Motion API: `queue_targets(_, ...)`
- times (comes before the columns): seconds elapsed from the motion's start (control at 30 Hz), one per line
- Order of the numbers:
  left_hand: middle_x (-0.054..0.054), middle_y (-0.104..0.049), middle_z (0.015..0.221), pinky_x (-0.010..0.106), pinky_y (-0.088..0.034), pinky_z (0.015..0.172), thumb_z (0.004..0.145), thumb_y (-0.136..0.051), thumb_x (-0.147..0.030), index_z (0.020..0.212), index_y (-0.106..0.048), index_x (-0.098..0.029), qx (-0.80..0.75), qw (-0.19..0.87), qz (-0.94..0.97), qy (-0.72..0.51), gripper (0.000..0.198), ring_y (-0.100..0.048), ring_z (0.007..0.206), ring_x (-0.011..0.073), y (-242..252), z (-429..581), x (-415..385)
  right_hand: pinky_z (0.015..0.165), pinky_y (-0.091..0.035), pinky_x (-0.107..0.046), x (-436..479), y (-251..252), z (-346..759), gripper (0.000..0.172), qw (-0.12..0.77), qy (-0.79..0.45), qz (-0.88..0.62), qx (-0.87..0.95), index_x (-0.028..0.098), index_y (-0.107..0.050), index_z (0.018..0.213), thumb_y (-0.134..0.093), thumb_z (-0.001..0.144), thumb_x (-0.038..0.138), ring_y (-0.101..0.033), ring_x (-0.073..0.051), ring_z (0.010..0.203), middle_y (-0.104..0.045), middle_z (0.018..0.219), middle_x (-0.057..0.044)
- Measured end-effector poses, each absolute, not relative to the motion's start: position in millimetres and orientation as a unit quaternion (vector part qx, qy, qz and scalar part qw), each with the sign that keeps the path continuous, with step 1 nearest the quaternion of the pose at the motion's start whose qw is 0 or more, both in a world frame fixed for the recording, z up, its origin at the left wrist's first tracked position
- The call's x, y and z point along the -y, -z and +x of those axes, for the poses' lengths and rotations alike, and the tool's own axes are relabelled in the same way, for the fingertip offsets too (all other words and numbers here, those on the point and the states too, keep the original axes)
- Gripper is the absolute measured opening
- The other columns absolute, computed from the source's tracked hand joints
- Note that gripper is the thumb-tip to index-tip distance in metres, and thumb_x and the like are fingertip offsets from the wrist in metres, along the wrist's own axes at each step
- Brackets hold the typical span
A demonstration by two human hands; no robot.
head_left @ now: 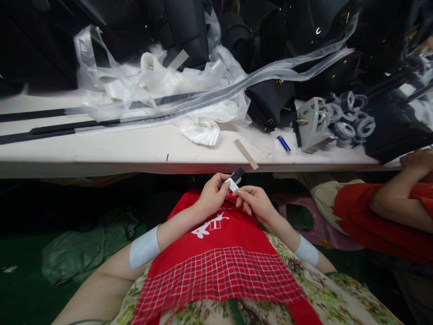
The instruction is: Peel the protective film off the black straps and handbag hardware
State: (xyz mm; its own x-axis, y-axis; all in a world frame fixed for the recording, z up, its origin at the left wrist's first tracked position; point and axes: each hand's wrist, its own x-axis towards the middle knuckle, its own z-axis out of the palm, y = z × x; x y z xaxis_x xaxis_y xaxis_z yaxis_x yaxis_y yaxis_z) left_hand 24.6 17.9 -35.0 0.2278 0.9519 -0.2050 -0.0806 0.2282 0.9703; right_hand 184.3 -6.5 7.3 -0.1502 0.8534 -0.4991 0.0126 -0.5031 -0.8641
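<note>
My left hand (pixel 212 195) and my right hand (pixel 256 201) meet over my lap, just below the table edge. Together they pinch a small black strap end wrapped in a white piece (pixel 234 180). The left fingers curl round the white wrapped part; the right fingertips press on it from the right side. Both wrists wear pale blue bands. A red apron (pixel 219 266) with a checked panel lies under my hands.
The white table (pixel 135 149) carries long black straps in clear plastic (pixel 101 122), crumpled white wrapping (pixel 199 128), black handbags (pixel 274 101), tape rolls (pixel 348 119), a blue pen (pixel 283 143) and a beige strip (pixel 246 154). Another person's arm in a red sleeve (pixel 382 216) sits at right.
</note>
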Motion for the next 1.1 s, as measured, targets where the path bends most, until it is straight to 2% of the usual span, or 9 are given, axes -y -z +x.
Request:
queue_targets(0.17, 0.006, -0.068, 0.097, 0.030, -0.050, 0.081, 0.087, -0.055, -0.028, 0.100, -0.062, -0.017, -0.453, 0.635, 0.471, -0.412, 0.018, -0.064, 0.087, 0.0173, 29.4, 24.7, -15.0, 0.032, -0.021, -0.017, 2.8, 0.7, 180.5, 0.040, 0.309, -0.645, -0.593, 0.370, 0.013, -0.066, 0.066, -0.074, 0.071, 0.051, -0.036, -0.003, 0.028, -0.061, 0.048, 0.000)
queue_targets(0.33, 0.002, -0.066, 0.082, 0.025, -0.049, 0.064, 0.078, -0.067, -0.035, 0.094, -0.061, -0.017, -0.450, 0.692, 0.376, -0.422, 0.025, -0.061, 0.071, 0.0142, 21.9, 24.8, -13.7, 0.032, -0.017, -0.018, 3.1, 11.3, 177.5, 0.044, 0.302, -0.642, -0.595, 0.378, 0.013, -0.063, 0.061, -0.070, 0.075, 0.054, -0.035, -0.003, 0.028, -0.056, 0.044, 0.001)
queue_targets(0.4, 0.000, -0.064, 0.074, 0.022, -0.046, 0.058, 0.074, -0.071, -0.039, 0.091, -0.060, -0.016, -0.459, 0.706, 0.320, -0.435, 0.030, -0.057, 0.063, 0.0119, 20.4, 23.7, -16.4, 0.034, -0.021, -0.017, 3.4, 13.5, 175.9, 0.040, 0.304, -0.661, -0.568, 0.384, 0.013, -0.067, 0.071, -0.068, 0.078, 0.052, -0.039, -0.003, 0.031, -0.060, 0.050, 0.001)
queue_targets(0.5, -0.001, -0.061, 0.069, 0.021, -0.043, 0.055, 0.074, -0.071, -0.043, 0.088, -0.060, -0.015, -0.471, 0.708, 0.262, -0.457, 0.033, -0.052, 0.057, 0.0095, 19.2, 21.3, -21.0, 0.042, -0.035, -0.016, 1.4, 15.0, 172.8, 0.034, 0.320, -0.680, -0.526, 0.399, 0.015, -0.070, 0.089, -0.065, 0.081, 0.048, -0.050, -0.005, 0.040, -0.065, 0.063, 0.001)
queue_targets(0.57, -0.001, -0.060, 0.068, 0.021, -0.042, 0.056, 0.077, -0.069, -0.044, 0.087, -0.060, -0.015, -0.469, 0.701, 0.274, -0.462, 0.032, -0.052, 0.058, 0.0094, 18.1, 19.7, -22.0, 0.045, -0.039, -0.018, -1.9, 15.1, 170.4, 0.034, 0.326, -0.668, -0.528, 0.411, 0.015, -0.069, 0.085, -0.065, 0.081, 0.048, -0.053, -0.006, 0.043, -0.065, 0.063, 0.001)
queue_targets(0.73, -0.002, -0.058, 0.071, 0.023, -0.043, 0.060, 0.091, -0.054, -0.041, 0.101, -0.061, -0.018, -0.479, 0.610, 0.447, -0.446, 0.026, -0.053, 0.062, 0.0112, 12.0, 16.5, -16.1, 0.043, -0.041, -0.020, -12.5, 13.4, 163.5, 0.038, 0.328, -0.635, -0.541, 0.443, 0.014, -0.063, 0.066, -0.063, 0.079, 0.050, -0.053, -0.008, 0.040, -0.063, 0.057, -0.001)
queue_targets(0.87, 0.003, -0.061, 0.087, 0.029, -0.048, 0.074, 0.095, -0.046, -0.035, 0.107, -0.061, -0.020, -0.477, 0.529, 0.556, -0.428, 0.024, -0.058, 0.078, 0.0152, 6.4, 16.1, -11.1, 0.041, -0.039, -0.021, -17.1, 15.2, 159.7, 0.040, 0.353, -0.603, -0.570, 0.433, 0.014, -0.062, 0.059, -0.069, 0.072, 0.051, -0.051, -0.010, 0.040, -0.061, 0.053, -0.002)
queue_targets(1.0, 0.009, -0.057, 0.110, 0.038, -0.045, 0.095, 0.093, -0.050, -0.027, 0.109, -0.062, -0.021, -0.437, 0.450, 0.650, -0.430, 0.021, -0.056, 0.106, 0.0207, 2.0, 17.6, -10.9, 0.042, -0.037, -0.021, -19.1, 21.3, 162.7, 0.038, 0.410, -0.547, -0.601, 0.414, 0.015, -0.059, 0.051, -0.080, 0.058, 0.046, -0.047, -0.010, 0.044, -0.057, 0.049, 0.000)
queue_targets(1.1, 0.012, -0.053, 0.121, 0.040, -0.047, 0.095, 0.087, -0.059, -0.026, 0.112, -0.059, -0.020, -0.431, 0.450, 0.648, -0.438, 0.026, -0.055, 0.111, 0.0225, 4.5, 18.9, -12.2, 0.044, -0.036, -0.021, -19.1, 22.0, 165.7, 0.032, 0.436, -0.541, -0.588, 0.414, 0.014, -0.060, 0.051, -0.082, 0.054, 0.036, -0.045, -0.009, 0.049, -0.057, 0.052, 0.001)
